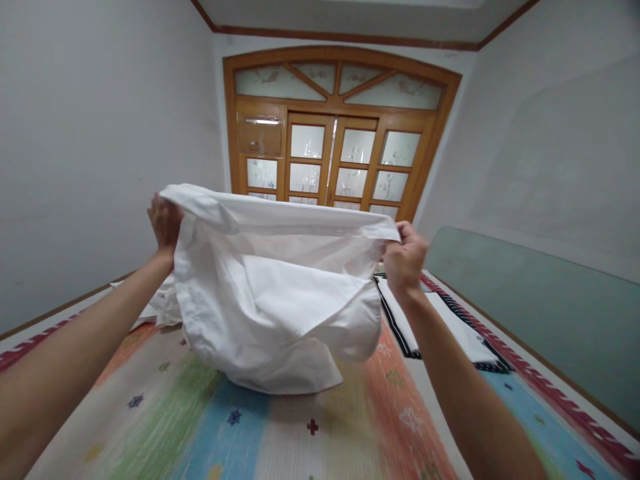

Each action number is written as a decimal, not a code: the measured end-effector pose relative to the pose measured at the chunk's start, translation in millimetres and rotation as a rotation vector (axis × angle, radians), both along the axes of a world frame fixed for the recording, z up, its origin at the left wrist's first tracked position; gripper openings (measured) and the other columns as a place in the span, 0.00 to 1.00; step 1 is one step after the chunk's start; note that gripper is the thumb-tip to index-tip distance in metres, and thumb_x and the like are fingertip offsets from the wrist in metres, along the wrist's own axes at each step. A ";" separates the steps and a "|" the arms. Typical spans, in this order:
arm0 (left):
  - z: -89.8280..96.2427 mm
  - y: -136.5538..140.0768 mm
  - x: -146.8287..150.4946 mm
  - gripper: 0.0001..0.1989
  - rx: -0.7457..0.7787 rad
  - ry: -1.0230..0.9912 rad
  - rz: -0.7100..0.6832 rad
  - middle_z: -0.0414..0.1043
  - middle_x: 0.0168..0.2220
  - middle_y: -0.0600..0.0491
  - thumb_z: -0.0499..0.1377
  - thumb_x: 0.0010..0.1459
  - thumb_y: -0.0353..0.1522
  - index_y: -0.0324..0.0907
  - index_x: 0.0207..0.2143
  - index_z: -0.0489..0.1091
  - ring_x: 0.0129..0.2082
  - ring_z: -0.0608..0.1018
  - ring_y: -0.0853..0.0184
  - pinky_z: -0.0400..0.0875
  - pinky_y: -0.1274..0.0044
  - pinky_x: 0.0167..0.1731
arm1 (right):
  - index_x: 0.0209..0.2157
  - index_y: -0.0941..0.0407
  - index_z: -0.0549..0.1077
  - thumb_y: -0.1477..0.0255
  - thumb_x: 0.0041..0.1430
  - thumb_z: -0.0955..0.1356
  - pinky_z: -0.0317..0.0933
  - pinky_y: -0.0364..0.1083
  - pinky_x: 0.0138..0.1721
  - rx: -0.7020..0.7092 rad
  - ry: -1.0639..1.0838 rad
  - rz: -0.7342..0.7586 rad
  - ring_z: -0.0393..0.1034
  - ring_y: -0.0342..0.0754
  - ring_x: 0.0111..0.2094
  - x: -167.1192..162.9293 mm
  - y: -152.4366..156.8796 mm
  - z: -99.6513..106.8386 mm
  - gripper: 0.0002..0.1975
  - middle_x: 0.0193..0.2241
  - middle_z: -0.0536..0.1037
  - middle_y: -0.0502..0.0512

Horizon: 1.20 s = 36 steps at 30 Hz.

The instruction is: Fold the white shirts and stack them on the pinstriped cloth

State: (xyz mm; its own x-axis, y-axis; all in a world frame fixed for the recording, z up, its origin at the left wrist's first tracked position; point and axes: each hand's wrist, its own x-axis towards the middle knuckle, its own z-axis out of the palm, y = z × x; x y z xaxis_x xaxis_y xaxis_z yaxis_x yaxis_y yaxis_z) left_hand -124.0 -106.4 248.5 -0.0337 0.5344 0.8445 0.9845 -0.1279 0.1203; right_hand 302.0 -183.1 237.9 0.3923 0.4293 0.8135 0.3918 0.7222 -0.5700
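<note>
A plain white cloth (290,293), its exact kind not clear, hangs stretched between my two hands. A folded band runs along its top edge, and the lower part droops in loose folds with a pointed flap above the bed cover. My left hand (165,220) is closed on the upper left corner, its fingers partly behind the fabric. At the upper right corner, my right hand (406,255) grips the edge in a fist. The cloth's lower edge is slightly blurred.
A striped, patterned cover (240,427) spreads below. Folded white cloth with black trim (460,327) lies at the right, and crumpled white cloth (163,303) at the left. Beyond stand wooden glazed doors (330,157); a pale green panel (540,300) lines the right wall.
</note>
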 end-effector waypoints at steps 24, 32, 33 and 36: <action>-63.1 29.5 104.9 0.34 -1.514 -0.432 -0.905 0.77 0.29 0.37 0.39 0.50 0.53 0.39 0.21 0.74 0.17 0.70 0.59 0.65 0.66 0.16 | 0.41 0.58 0.75 0.72 0.52 0.70 0.59 0.47 0.47 -0.853 -1.083 -0.468 0.70 0.54 0.46 134.2 38.6 -96.2 0.13 0.43 0.77 0.61; -115.9 36.0 97.9 0.35 -1.324 -0.053 -0.309 0.76 0.26 0.39 0.46 0.48 0.62 0.41 0.20 0.72 0.26 0.78 0.54 0.72 0.66 0.29 | 0.41 0.58 0.76 0.72 0.60 0.67 0.58 0.50 0.51 -0.680 -1.293 0.021 0.68 0.54 0.48 20.3 58.1 -122.8 0.09 0.44 0.75 0.61; -129.9 35.5 98.9 0.33 -1.138 0.051 -0.264 0.78 0.30 0.40 0.50 0.46 0.61 0.41 0.23 0.73 0.32 0.79 0.53 0.72 0.66 0.34 | 0.42 0.58 0.76 0.72 0.60 0.67 0.59 0.50 0.51 -0.664 -1.332 0.047 0.67 0.54 0.49 6.6 62.8 -129.2 0.10 0.45 0.75 0.62; -173.6 30.1 100.3 0.31 -0.899 0.165 -0.302 0.77 0.43 0.38 0.56 0.47 0.57 0.40 0.38 0.74 0.45 0.77 0.49 0.70 0.64 0.44 | 0.47 0.56 0.76 0.71 0.62 0.66 0.59 0.54 0.53 -0.632 -1.392 0.075 0.66 0.56 0.52 -28.0 79.0 -150.9 0.12 0.51 0.72 0.63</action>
State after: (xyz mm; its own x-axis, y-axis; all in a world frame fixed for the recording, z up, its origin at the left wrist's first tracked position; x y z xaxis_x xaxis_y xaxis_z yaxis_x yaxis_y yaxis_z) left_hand -23.8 -76.3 74.9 0.2940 0.9509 0.0972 0.9384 -0.3065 0.1599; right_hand 273.9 -104.1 87.0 -0.5413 0.8194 0.1883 0.8339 0.5519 -0.0042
